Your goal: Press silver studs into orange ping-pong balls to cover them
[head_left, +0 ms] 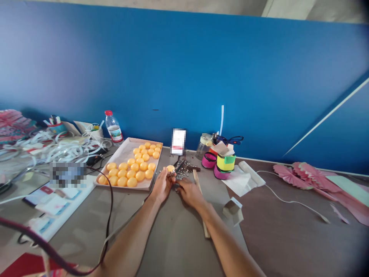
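My left hand is closed around an orange ping-pong ball, whose top shows above the fingers. Just to its right, my right hand has its fingers bent inward at the edge of a pile of small shiny metal pieces. What its fingertips pinch is too small to make out. Left of my hands, a shallow cardboard box holds several more orange balls. A wooden strip lies beside my right wrist, partly under the forearm.
A propped phone stands behind the pile. To the right are a glass jar, pink and yellow tape rolls and a small open carton. A red-capped bottle and tangled white cords are on the left. A dark cable loops near my left forearm.
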Available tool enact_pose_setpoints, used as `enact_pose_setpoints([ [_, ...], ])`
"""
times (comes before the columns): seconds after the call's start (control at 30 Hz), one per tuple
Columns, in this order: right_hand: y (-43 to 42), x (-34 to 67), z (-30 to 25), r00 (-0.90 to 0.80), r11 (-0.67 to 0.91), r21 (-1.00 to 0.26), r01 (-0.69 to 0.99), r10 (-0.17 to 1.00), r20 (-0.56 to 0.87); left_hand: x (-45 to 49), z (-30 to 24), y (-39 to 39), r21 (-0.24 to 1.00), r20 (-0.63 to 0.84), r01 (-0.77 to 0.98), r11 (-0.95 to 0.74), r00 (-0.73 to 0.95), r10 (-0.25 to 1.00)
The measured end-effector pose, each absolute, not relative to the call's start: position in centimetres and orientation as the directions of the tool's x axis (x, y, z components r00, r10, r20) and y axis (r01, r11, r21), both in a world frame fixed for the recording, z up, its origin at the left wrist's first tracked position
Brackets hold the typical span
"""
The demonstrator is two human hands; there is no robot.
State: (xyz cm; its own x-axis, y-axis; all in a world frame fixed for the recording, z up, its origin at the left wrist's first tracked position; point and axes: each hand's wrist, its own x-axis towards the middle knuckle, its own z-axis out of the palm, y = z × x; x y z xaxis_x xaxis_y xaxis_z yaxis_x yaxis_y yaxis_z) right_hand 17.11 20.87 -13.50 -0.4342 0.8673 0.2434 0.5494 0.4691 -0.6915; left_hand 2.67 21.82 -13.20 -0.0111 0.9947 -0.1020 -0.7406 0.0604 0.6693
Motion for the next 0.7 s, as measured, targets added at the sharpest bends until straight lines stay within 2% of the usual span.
enact_pose_setpoints([
  [0.13,20.7,16.7,-13.7,-0.483,0.474,-0.579,0.664,0.862,0.152,2.7,-13.5,21.8,0.687,-0.082,-0.725,0.05,-0.009,0.997],
  [0.23,20.7,16.5,-13.7,-0.483,0.468,-0.574,0.672,0.865,0.139,2.9,-13.5,21.8,0.687,-0.071,-0.724,0.057,0.011,0.997],
  [0.3,20.8,16.5,-13.7,-0.475,0.46,-0.625,0.63,0.866,0.159,2.9,-13.4,21.8,0.683,-0.071,-0.728,0.056,0.01,0.997],
  [0.4,21.1,16.8,-13.6,-0.437,0.435,-0.763,0.479,0.872,0.223,3.0,-13.2,21.7,0.676,-0.081,-0.734,0.063,0.011,0.997],
  [0.47,21.5,17.2,-13.5,-0.35,0.343,-0.871,0.351,0.911,0.218,3.1,-13.2,21.7,0.676,-0.089,-0.733,0.077,0.023,0.996],
  [0.53,21.8,17.5,-13.5,-0.268,0.218,-0.949,0.226,0.951,0.154,3.2,-13.2,21.6,0.686,-0.096,-0.721,0.094,0.038,0.995],
  [0.6,22.0,17.6,-13.5,-0.243,0.141,-0.98,0.139,0.964,0.104,3.4,-13.3,21.5,0.7,-0.094,-0.707,0.102,0.051,0.994],
  [0.7,21.9,17.4,-13.5,-0.237,0.147,-0.981,0.129,0.965,0.113,3.5,-13.4,21.4,0.706,-0.092,-0.7,0.105,0.056,0.994],
])
